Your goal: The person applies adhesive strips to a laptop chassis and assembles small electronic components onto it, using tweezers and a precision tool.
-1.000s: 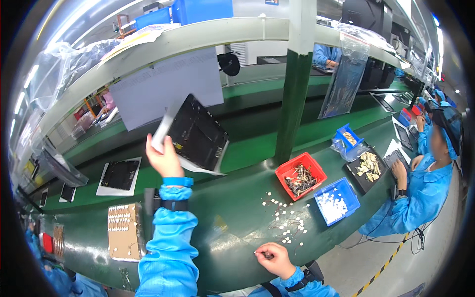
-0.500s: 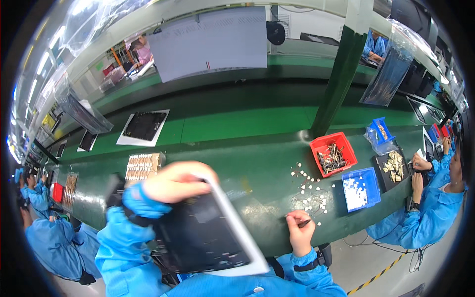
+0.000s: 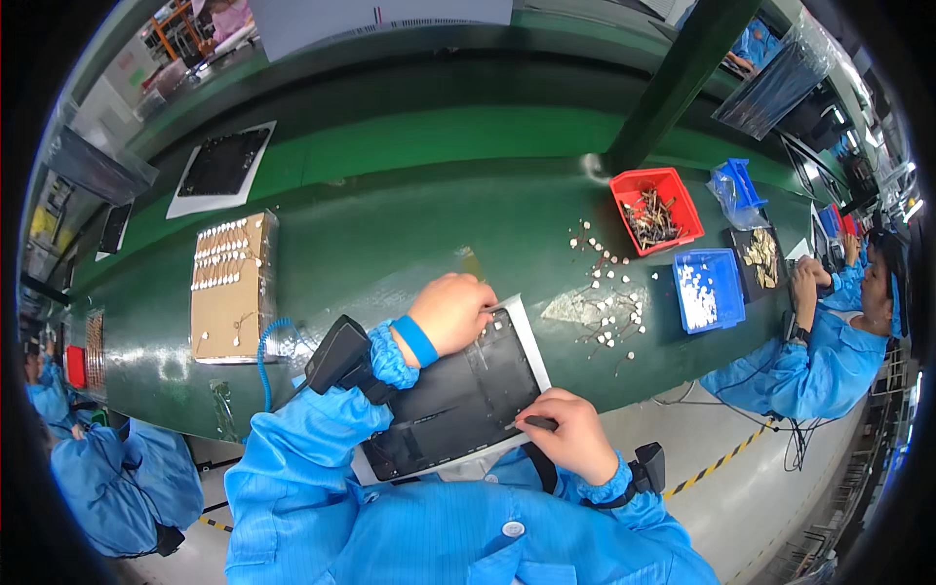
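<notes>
A flat black panel (image 3: 456, 398) with a white sheet (image 3: 532, 353) under it lies at the bench's near edge, in front of my body. At the panel's far edge my left hand (image 3: 451, 314) is closed, its fingertips gripping the edge. A blue wrist strap (image 3: 416, 341) with a coiled cord circles that wrist. My right hand (image 3: 577, 437) pinches a slim dark pen-like tool (image 3: 540, 422) over the panel's right side. The tool's tip reaches the panel near its edge; whether it touches cannot be made out.
On the left, a cardboard piece (image 3: 226, 317) carries rows of white-tipped wired parts. To the right are loose small white pieces (image 3: 606, 304), a red bin (image 3: 700, 232) of dark parts and a blue bin (image 3: 736, 317). A co-worker (image 3: 838, 341) sits far right. Another black panel (image 3: 224, 163) lies far left.
The panel, raised and tilted in my left hand before, now lies lower and flatter. My left hand moved right to its far edge. My right hand came left over the panel with the tool.
</notes>
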Motion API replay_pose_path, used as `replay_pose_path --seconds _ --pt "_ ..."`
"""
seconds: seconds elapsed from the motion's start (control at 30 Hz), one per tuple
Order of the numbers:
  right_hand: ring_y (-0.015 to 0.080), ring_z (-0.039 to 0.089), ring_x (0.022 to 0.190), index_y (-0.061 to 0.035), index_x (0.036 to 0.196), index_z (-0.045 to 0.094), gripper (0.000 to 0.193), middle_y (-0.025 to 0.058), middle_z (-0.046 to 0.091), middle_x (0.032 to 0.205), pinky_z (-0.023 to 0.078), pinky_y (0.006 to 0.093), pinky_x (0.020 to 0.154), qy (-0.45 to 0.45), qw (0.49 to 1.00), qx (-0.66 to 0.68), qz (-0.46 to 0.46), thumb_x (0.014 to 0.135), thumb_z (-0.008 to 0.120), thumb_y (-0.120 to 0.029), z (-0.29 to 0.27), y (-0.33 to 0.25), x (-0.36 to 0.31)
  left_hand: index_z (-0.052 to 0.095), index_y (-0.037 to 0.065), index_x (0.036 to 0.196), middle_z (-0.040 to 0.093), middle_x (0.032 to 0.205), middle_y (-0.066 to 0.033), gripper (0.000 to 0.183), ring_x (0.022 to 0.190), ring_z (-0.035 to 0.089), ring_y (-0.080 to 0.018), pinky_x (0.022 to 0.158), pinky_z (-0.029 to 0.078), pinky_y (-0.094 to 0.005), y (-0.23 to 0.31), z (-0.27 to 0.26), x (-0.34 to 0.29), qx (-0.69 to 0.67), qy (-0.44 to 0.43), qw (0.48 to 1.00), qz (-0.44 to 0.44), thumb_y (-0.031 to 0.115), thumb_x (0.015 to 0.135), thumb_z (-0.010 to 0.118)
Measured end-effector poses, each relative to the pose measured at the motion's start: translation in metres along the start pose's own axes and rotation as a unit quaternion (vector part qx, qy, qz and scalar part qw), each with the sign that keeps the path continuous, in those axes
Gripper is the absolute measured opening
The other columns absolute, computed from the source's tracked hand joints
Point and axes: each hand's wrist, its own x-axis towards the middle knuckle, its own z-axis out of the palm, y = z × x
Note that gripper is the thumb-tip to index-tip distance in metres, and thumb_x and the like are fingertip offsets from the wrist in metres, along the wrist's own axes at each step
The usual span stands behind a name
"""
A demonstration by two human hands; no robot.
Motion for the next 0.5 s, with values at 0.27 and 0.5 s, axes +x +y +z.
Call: replay_pose_path --seconds 0.27,0.5 --pt "0.0286 0.059 0.068 -0.0059 0.077 0.065 0.014 0.008 0.06 0.074 0.047 0.0353 0.059 -0.066 0.992 -0.103 0.013 0.063 0.065 -0.01 0.023 -0.012 -0.006 0.063 0.007 0.074 0.058 0.071 -0.0097 0.007 0.073 0.056 -0.0286 0.071 0.044 -0.039 -0.008 0.013 -0.011 -0.034 0.087 0.996 -0.013 0.014 0.072 0.062" --pt "0.0304 0.056 0.06 -0.0026 0.069 0.061 0.015 0.0109 0.056 0.066 0.044 0.0366 0.053 -0.065 0.984 -0.161 0.028 0.063 0.069 -0.013 0.023 -0.017 0.005 0.063 0.007 0.075 0.058 0.073 -0.0092 0.009 0.075 0.055 -0.0294 0.07 0.044 -0.0398 -0.008 0.012 -0.011 -0.038 0.111 0.993 -0.005 0.015 0.071 0.063"
